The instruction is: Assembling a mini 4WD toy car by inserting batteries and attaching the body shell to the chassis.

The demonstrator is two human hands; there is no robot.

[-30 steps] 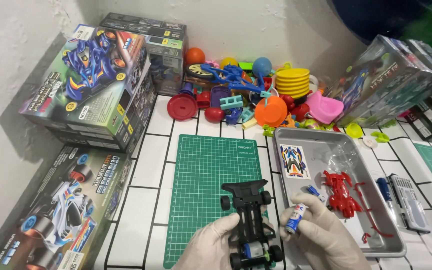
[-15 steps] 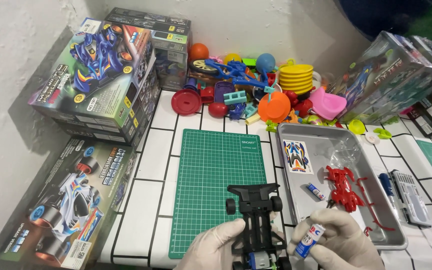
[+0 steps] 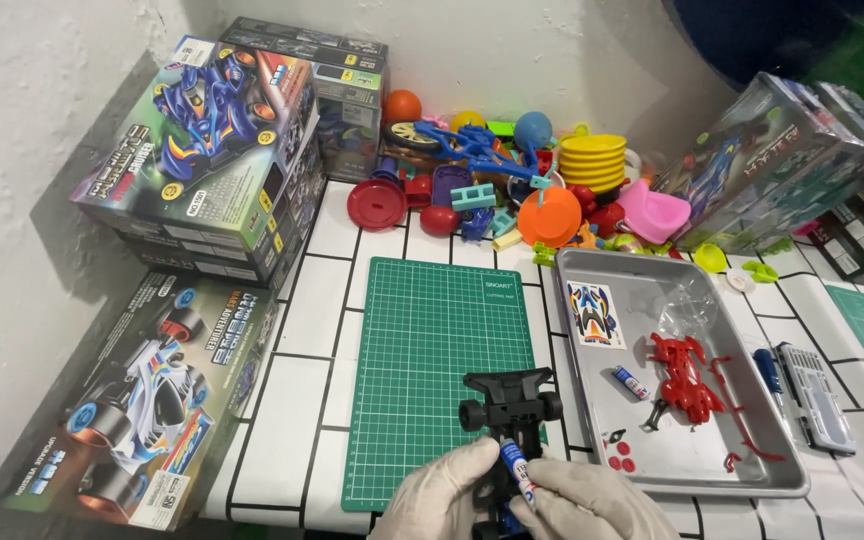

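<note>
Pinched between the gloved fingers of the right hand (image 3: 592,505) is a small blue and white battery (image 3: 517,467), held slantwise over the rear of a black toy car chassis (image 3: 510,410), while the left hand (image 3: 442,498), also in a pale, wrinkled glove, closes round the chassis from the left at the near edge of the scene. The chassis is matt black plastic with small round wheels, and its front end rests on the near right corner of a green cutting mat (image 3: 437,370) ruled with a fine grid. Just right of the mat stands a shallow metal tray (image 3: 742,475) with a dull brushed surface; in it lie a red plastic car body part (image 3: 687,378) on its sprue, a second small battery (image 3: 631,382), a sticker sheet (image 3: 593,314), a crumpled clear bag (image 3: 687,310) and a few tiny red pieces. Right of the tray lie a blue-handled screwdriver (image 3: 767,370) and a grey ribbed part (image 3: 817,398). Beyond, against the far wall, is a heap of bright plastic toys (image 3: 512,180), among them a stack of yellow discs (image 3: 592,162). Glossy rectangular boxes (image 3: 212,160) printed with racing cars are stacked at the far left, another flat box (image 3: 147,400) lies near left, and more boxes (image 3: 792,165) lean at the far right.
</note>
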